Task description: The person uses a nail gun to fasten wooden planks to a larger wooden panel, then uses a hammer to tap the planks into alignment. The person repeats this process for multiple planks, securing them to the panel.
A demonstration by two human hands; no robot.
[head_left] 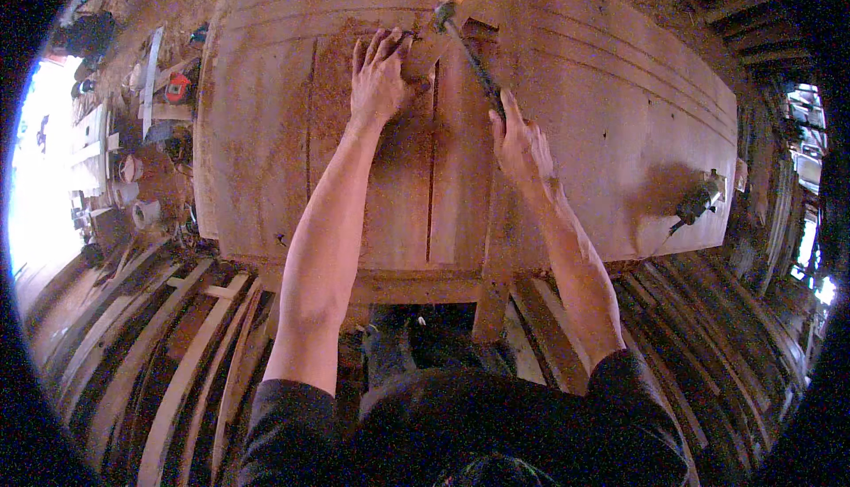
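Observation:
My right hand [524,146] is wrapped round the dark handle of a hammer [478,66], which slants up and to the left. The hammer's head is over the far middle of a large wooden panel [602,142], close to a small pale wood block [425,55]. To the left of that block, my left hand [381,81] rests with its fingers spread on the panel, its thumb by the block's near edge. Whether the thumb presses on the block is hard to make out. Sawdust and dark grooves mark the panel under my hands.
A corded power tool [695,202] sits at the panel's right end. Off to the left are a red tape measure [178,88], a long metal straightedge [152,71] and a white roll [146,214]. Long wood strips [190,354] lie in rows on both near sides.

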